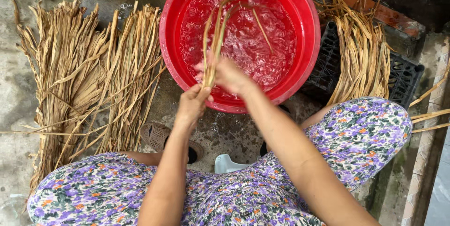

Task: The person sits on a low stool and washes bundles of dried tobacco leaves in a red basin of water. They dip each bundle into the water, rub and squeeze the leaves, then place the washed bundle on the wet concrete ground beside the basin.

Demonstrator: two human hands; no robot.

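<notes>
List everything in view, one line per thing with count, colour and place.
basin: one, red, round, filled with water, top centre on the ground
held strips: a small bunch, tan-green, over the water, gripped at the lower end
dry strip pile: one large pile, tan, on the ground left of the basin
strip bundle: one, tan, draped over the crate, right of the basin
crate: one, black, slotted, right of the basin
loose strips: a few, tan, right edge
sandal: one seen clearly, brown, below the basin
stool: one, white, only an edge shows between the knees
floral garment: purple print, over both knees
left hand: grips the bunch's base
right hand: closed around the bunch, just above
</notes>
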